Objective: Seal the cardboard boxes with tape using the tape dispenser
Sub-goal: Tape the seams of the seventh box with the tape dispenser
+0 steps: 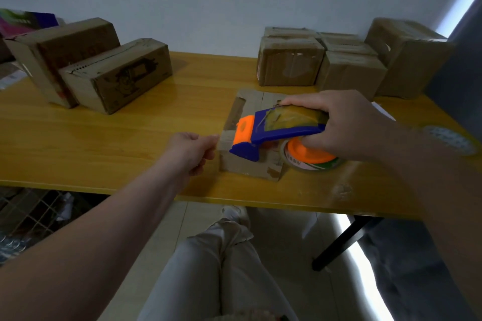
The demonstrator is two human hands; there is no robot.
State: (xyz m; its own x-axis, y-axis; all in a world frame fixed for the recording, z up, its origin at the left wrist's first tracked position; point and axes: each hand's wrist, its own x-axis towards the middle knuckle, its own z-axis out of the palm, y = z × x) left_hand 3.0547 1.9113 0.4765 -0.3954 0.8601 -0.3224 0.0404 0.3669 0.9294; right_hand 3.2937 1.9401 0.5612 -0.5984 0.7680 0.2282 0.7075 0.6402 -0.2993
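A small cardboard box (241, 164) sits near the front edge of the yellow table (104, 143). Over its top hovers a blue and orange tape dispenser (276, 135) loaded with a roll of clear tape (313, 161). My right hand (336, 122) grips the dispenser from above, its orange blade end pointing left over the box. My left hand (193, 151) is at the box's left side, fingers curled, pinching at the box's upper left edge; whether it holds the tape end I cannot tell.
Two long cardboard boxes (114, 75) lie at the back left. Several taped boxes (289, 60) are stacked at the back right, a taller one (409, 57) beside them. A pale round object (451, 138) lies at the right edge. My legs show below the table.
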